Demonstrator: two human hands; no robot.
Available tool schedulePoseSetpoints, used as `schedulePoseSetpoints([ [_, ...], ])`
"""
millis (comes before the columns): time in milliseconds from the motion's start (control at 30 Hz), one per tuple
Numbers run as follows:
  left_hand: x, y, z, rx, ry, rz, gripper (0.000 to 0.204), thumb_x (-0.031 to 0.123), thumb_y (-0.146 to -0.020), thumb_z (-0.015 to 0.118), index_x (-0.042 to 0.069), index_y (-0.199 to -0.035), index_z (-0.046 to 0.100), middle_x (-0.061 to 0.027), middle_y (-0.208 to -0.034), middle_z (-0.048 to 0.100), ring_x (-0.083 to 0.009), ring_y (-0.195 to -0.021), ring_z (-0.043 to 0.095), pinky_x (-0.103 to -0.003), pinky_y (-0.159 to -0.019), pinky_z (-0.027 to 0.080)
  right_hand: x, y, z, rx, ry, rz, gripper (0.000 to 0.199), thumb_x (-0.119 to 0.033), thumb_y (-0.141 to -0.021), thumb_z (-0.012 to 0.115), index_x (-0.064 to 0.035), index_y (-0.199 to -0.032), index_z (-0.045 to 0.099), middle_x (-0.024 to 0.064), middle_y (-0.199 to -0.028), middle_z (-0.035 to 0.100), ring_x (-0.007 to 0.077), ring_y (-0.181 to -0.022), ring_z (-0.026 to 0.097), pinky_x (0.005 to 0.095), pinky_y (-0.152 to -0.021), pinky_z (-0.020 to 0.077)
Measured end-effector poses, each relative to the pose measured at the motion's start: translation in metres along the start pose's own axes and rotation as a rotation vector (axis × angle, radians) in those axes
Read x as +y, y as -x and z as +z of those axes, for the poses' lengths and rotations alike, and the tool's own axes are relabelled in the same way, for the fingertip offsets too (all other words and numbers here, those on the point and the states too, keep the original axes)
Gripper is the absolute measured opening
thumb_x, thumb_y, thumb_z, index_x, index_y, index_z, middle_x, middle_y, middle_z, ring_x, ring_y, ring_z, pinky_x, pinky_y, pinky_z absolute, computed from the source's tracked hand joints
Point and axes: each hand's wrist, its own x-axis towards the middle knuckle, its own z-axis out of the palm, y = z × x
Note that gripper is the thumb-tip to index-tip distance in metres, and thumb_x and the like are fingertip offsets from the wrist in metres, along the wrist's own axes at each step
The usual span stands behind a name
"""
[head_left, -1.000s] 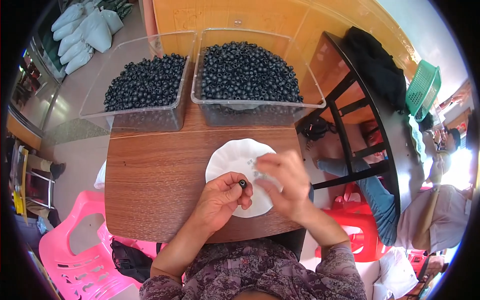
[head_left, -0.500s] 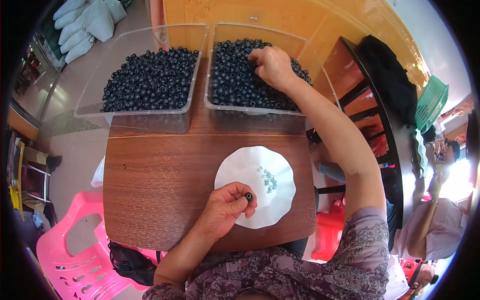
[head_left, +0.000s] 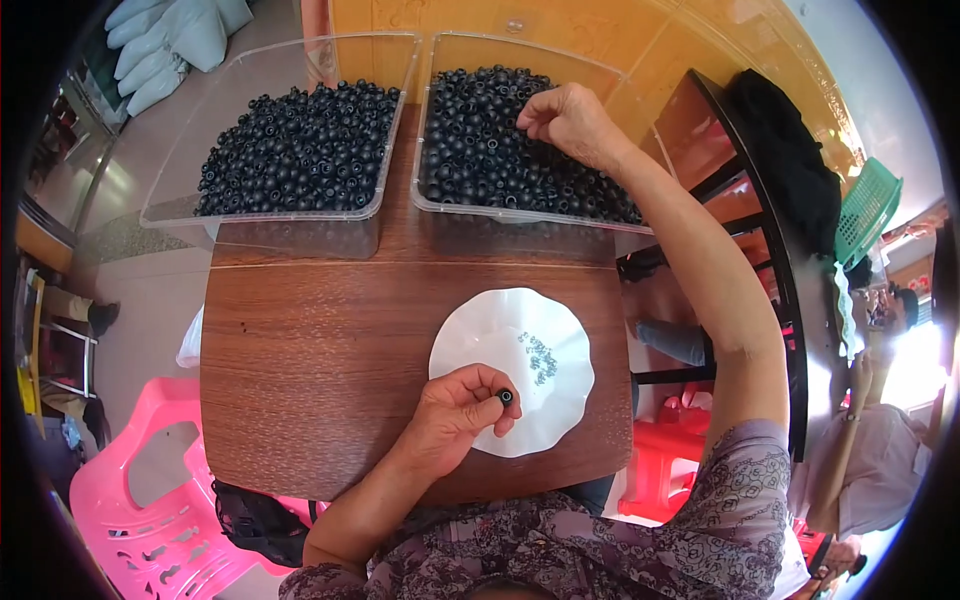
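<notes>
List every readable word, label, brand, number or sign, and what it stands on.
No readable text here.
White plate, dark piece in the left hand, tabletop, left clear bin, right clear bin: no lettering I can make out.
White sacks, upper left: too far off to tell.

Upper left: white sacks (head_left: 190, 35), heaped. Lower left: pink plastic chair (head_left: 150, 515), black bag (head_left: 255, 528) on it. Upper right: dark table (head_left: 815, 300) bearing black cloth (head_left: 785, 150); green perforated basket (head_left: 868, 212). Lower right: red stool (head_left: 660, 440); person (head_left: 880, 460) in pale shirt.
</notes>
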Motion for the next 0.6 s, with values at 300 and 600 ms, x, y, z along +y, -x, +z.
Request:
schedulePoseSetpoints([
  [300,-0.001,-0.004,-0.003,0.004,-0.016,0.006,0.02,0.013,-0.084,0.062,-0.002,-0.096,0.054,-0.011,-0.086,0.059,-0.0182,-0.073,0.054,-0.03,-0.068,0.042,-0.018,-0.003,0.016,-0.059,0.244,-0.129,0.014,-0.011,-0.068,0.07,-0.0044,-0.08,0.066,0.0127,-0.077,0.066,0.0281,-0.074,0.064,0.0361,-0.067,0.0491],
  [600,-0.002,-0.001,-0.003,0.017,0.01,0.037,0.016,0.007,-0.084,0.06,-0.004,-0.095,0.055,-0.0104,-0.087,0.06,-0.0152,-0.073,0.052,-0.026,-0.069,0.042,-0.024,-0.004,0.035,-0.14,0.551,-0.266,0.013,-0.006,-0.066,0.062,-0.0029,-0.078,0.059,0.0175,-0.074,0.062,0.0379,-0.077,0.059,0.0456,-0.067,0.0464],
])
